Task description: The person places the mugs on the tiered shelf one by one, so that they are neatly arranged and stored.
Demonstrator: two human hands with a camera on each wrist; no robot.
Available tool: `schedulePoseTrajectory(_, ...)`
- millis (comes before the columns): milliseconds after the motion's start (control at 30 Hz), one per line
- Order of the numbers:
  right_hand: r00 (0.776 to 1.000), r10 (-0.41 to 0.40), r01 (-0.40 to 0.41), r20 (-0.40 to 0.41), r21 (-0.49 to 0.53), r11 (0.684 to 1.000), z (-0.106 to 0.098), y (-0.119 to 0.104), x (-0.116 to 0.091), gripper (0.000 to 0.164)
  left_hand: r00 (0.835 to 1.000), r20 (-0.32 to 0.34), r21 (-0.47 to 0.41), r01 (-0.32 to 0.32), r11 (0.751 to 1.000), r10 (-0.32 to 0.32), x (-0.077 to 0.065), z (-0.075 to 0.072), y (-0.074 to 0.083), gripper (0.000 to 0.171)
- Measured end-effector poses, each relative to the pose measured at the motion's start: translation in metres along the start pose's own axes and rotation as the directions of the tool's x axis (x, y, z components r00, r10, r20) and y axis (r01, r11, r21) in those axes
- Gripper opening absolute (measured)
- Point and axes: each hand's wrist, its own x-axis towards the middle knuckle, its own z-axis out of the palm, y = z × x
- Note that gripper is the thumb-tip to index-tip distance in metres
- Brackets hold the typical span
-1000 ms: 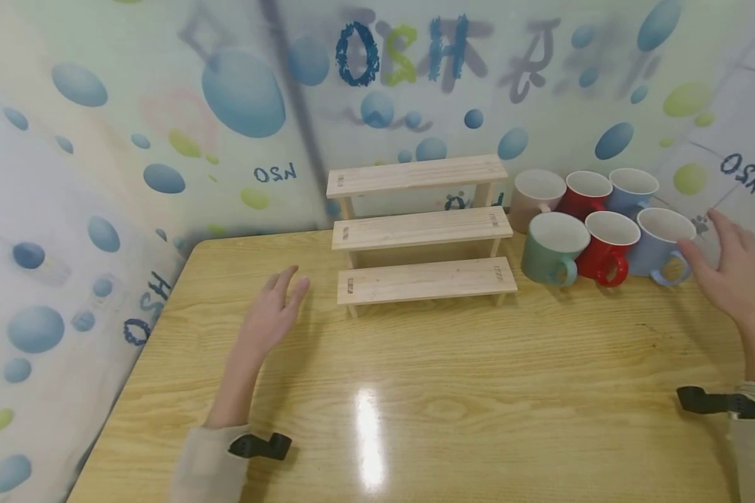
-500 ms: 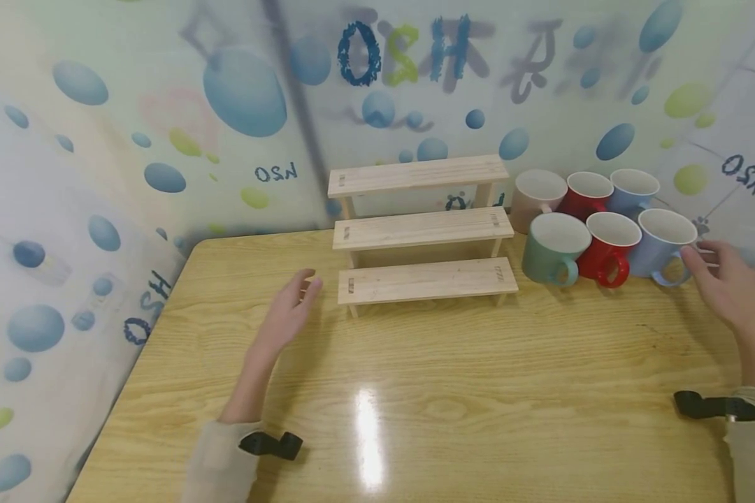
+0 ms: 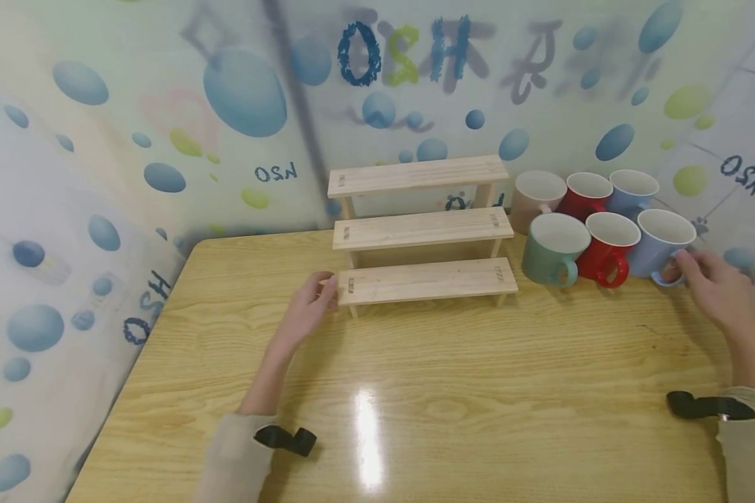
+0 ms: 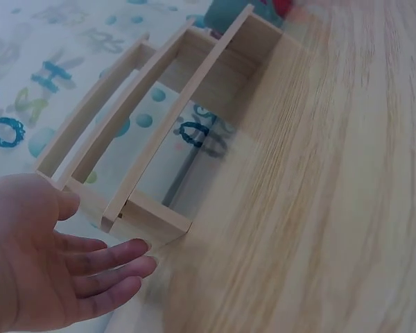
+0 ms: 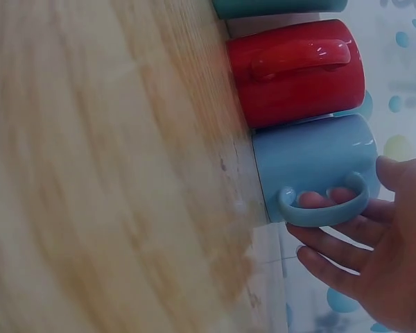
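Note:
A three-tier wooden stand (image 3: pixel 424 283) stands at the back of the table. My left hand (image 3: pixel 308 307) is at the left end of its lowest shelf; in the left wrist view its fingers (image 4: pixel 111 277) are spread and loosely bent beside the end panel. At the right, a light blue mug (image 3: pixel 651 255) stands upright in the front row. My right hand (image 3: pixel 723 286) is at its handle. In the right wrist view, two fingertips (image 5: pixel 319 200) show through the handle loop, the other fingers extend beside it, and the thumb is near the rim, not closed on it.
Left of the light blue mug stand a red mug (image 3: pixel 604 244) and a green mug (image 3: pixel 550 251). Behind them are a pale pink mug (image 3: pixel 528 202), another red mug (image 3: pixel 580 199) and another blue mug (image 3: pixel 629 195). A patterned backdrop (image 3: pixel 226 140) rises around the wooden table (image 3: pixel 447 419).
My left hand has moved right to the stand's lowest shelf. My right hand has come down and left to the light blue mug's handle. Stand and mugs have not moved.

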Motion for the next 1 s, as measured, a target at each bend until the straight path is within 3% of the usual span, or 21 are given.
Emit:
schedulePoseTrajectory(167,1.0,0.028,-0.027,-0.008,0.02,0.999,0.001,-0.002,0.001,0.054,1.0,0.005,0.013,0.011,1.0,-0.011,0.003,0.005,0.003,0.053)
schedulePoseTrajectory(367,0.995,0.102,-0.1,-0.006,0.138,0.985,0.001,-0.004,0.004,0.057,0.999,0.022,-0.028,0.042,0.999,-0.042,0.005,0.007,0.007,0.057)
schedulePoseTrajectory(500,0.993,0.116,-0.11,-0.006,0.276,0.955,0.004,-0.002,0.004,0.045,0.997,0.02,-0.061,0.071,0.996,-0.07,0.007,0.01,0.008,0.056)
schedulePoseTrajectory(667,0.991,0.133,-0.118,-0.004,0.436,0.892,0.006,0.001,0.007,0.027,0.996,0.014,-0.078,0.09,0.993,-0.089,0.01,0.012,0.006,0.054)
schedulePoseTrajectory(867,0.995,0.103,-0.088,0.0,0.516,0.852,0.009,0.001,0.012,0.036,0.996,0.021,-0.101,0.088,0.991,-0.087,0.012,0.012,0.005,0.05)
schedulePoseTrajectory(1000,0.993,0.114,-0.092,-0.01,0.528,0.844,0.011,-0.001,0.015,0.036,0.997,0.022,-0.126,0.073,0.989,-0.071,0.012,0.013,0.004,0.049)
